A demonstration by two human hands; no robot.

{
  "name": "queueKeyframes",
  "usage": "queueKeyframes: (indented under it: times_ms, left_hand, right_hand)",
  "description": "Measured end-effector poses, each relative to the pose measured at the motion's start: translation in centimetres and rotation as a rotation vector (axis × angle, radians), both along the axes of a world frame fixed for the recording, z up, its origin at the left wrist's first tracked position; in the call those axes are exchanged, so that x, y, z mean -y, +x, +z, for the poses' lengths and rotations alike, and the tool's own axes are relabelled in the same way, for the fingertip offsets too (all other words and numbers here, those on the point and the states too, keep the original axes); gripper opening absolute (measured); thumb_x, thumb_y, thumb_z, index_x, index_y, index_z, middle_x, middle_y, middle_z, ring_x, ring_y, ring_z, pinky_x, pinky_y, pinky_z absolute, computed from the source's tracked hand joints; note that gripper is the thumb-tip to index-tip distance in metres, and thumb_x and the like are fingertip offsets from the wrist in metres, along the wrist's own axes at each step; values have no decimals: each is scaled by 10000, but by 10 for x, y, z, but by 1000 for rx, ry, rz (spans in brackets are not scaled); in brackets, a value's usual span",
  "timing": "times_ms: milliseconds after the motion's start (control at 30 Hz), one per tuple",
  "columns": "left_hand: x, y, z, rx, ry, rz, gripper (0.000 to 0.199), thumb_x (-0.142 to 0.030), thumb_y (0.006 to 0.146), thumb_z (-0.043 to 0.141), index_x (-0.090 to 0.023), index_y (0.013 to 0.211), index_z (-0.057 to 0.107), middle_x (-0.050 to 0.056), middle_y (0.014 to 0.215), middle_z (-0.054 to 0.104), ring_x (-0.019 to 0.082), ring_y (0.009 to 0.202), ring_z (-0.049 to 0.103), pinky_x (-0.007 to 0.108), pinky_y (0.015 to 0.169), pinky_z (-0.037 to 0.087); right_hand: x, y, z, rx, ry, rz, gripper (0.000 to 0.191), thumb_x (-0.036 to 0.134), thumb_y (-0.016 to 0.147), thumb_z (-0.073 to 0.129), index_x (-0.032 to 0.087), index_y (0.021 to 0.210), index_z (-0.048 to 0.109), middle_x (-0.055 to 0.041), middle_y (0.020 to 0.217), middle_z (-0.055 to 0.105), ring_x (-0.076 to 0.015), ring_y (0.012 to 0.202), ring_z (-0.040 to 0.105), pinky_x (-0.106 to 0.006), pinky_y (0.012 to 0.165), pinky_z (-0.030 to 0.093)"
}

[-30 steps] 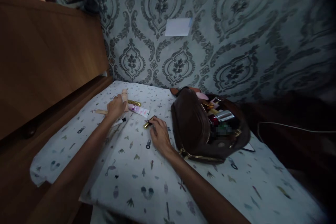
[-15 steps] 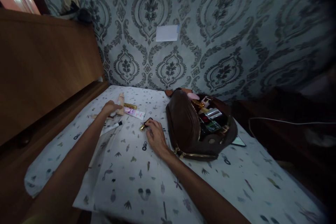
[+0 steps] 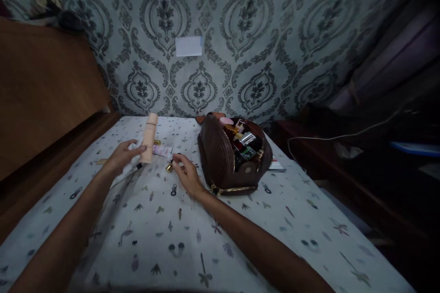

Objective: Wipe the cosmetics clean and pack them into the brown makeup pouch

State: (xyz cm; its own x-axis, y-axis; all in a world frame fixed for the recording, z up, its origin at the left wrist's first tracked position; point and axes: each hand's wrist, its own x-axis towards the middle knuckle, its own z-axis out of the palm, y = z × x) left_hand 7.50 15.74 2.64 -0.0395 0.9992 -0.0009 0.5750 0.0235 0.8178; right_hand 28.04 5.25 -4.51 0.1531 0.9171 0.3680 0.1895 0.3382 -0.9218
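Note:
My left hand [image 3: 121, 157] grips a peach-coloured cylindrical bottle [image 3: 150, 135] near its lower end, tilted slightly and raised off the cloth. A pink-and-white squeeze tube [image 3: 162, 150] and a gold tube [image 3: 157, 142], partly hidden, lie behind the bottle. Below my left hand rests a slim white tube with a black cap [image 3: 139, 165]. My right hand [image 3: 188, 177] is closed, fingertips on a small gold-and-black tube [image 3: 169, 166] low over the cloth. Just right of that hand stands an open brown cosmetic bag [image 3: 220, 160] filled with several small items.
A white patterned cloth [image 3: 192, 233] covers the surface, which meets a papered wall [image 3: 240, 18] at the back. Wooden furniture [image 3: 44, 96] borders the left side. A white cable [image 3: 326, 138] runs across the dark area at right. A flat light item [image 3: 276, 165] lies beyond the bag.
My left hand has lifted the peach bottle from the cloth and brought it more upright. My right hand still has the gold-and-black tube. The view has swung to the right.

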Motion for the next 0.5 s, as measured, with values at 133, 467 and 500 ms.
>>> queueKeyframes:
  times_ms: [133,467,500]
  left_hand:
    - [50,28,-16,107,10,-366,613,-577,575,803,-166,1021,716,62,995,740,297,991,672,342,829,551]
    - [66,47,6,144,401,-374,411,-526,936,418,-185,808,610,-17,703,564,165,716,550,256,688,444]
    - [65,49,9,179,437,-359,415,-515,951,391,-182,868,624,-9,739,582,171,754,562,258,723,453]
  right_hand:
    - [-1,-14,13,-591,-190,166,495,571,818,653,240,1175,566,-55,1069,697,-208,963,674,-339,792,560]
    - [44,-13,25,-692,-362,199,480,551,730,775,244,1019,544,37,754,656,-143,574,642,-275,538,531]
    - [48,-14,26,-659,-389,239,474,554,737,771,240,1009,543,42,742,649,-134,560,635,-266,533,525]
